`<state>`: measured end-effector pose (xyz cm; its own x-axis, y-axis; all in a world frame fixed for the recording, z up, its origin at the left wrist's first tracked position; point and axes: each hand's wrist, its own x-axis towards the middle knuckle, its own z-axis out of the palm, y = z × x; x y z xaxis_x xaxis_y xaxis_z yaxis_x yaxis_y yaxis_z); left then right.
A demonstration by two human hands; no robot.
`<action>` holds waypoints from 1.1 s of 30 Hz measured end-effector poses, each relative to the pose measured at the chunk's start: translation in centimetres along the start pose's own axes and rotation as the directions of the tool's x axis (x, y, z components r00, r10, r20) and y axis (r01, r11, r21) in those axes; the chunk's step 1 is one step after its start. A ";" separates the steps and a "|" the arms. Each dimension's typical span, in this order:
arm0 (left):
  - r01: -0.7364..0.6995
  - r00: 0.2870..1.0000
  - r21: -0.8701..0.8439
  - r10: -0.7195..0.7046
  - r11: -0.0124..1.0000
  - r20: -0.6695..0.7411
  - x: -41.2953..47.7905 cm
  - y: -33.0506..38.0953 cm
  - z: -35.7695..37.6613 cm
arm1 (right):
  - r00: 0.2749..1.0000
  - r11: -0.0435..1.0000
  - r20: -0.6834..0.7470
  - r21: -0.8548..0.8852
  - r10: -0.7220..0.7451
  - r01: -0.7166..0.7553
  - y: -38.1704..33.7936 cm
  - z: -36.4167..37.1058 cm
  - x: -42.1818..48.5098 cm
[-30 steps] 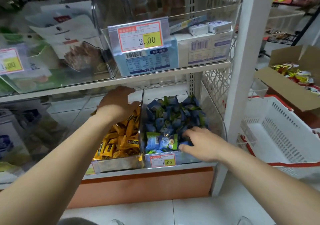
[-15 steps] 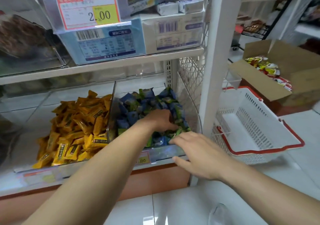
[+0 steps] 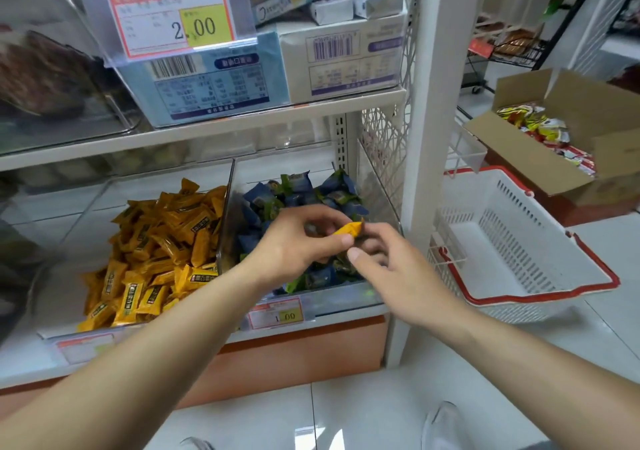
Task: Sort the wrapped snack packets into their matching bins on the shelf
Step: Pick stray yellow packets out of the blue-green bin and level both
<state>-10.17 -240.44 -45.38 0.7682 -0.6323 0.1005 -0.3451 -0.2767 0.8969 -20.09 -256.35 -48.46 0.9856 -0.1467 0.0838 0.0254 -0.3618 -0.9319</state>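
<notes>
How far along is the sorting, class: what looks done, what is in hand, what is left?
Done: the orange bin shows only orange packets. In hand: the left hand pinches a stray orange packet above the blue bin, right hand beside it. Left: move it into the orange bin.

white shelf [image 3: 194, 129] with clear bins [image 3: 228, 186]

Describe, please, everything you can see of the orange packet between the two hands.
The orange packet is a small, glossy, plastic-looking wrapper, orange-yellow with a dark end, partly hidden by fingers. It tilts up to the right, over the bin of blue packets. The left hand pinches it; the right hand meets its dark end, though its grip is unclear.
</notes>
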 end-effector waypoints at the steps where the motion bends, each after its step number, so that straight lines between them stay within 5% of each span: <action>1: 0.006 1.000 -0.026 -0.007 1.000 -0.018 -0.7 0.3 0.3 | 1.000 0.996 -0.004 0.093 0.018 -0.017 -0.2 0.0 -0.2; 5: -0.011 1.000 -0.092 0.010 0.996 -0.018 -2.5 1.2 1.0 | 0.995 0.948 0.090 0.311 0.043 -0.069 -0.8 -0.6 -1.3; 10: 0.025 0.989 -0.096 -0.010 0.995 0.147 -1.2 0.9 0.7 | 1.000 0.978 0.011 0.211 -0.002 -0.001 0.0 -2.9 -2.0; 13: 0.109 0.993 0.258 -0.120 0.960 0.025 2.2 -1.1 0.4 | 0.999 0.999 -0.052 -0.053 0.008 -0.010 1.2 -4.0 -2.0; 16: 0.138 0.973 0.628 -0.225 0.766 0.060 5.2 -3.0 1.3 | 0.999 0.984 -0.036 -0.176 0.004 -0.010 1.9 -4.2 -2.1; 22: 0.219 0.940 0.792 -0.342 0.570 -0.014 8.5 -5.3 3.9 | 0.999 0.969 -0.042 -0.247 -0.028 0.017 2.3 -4.9 -2.1; 33: 0.259 0.960 0.519 -0.278 0.815 -0.041 7.7 -6.1 2.5 | 1.000 0.986 0.000 -0.167 0.030 -0.029 2.7 -5.3 -1.7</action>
<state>-3.52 -245.39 -51.13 0.8555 -0.4997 -0.1355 -0.3622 -0.7646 0.5331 -22.58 -262.00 -49.28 0.9859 -0.1576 0.0563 -0.0316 -0.5056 -0.8622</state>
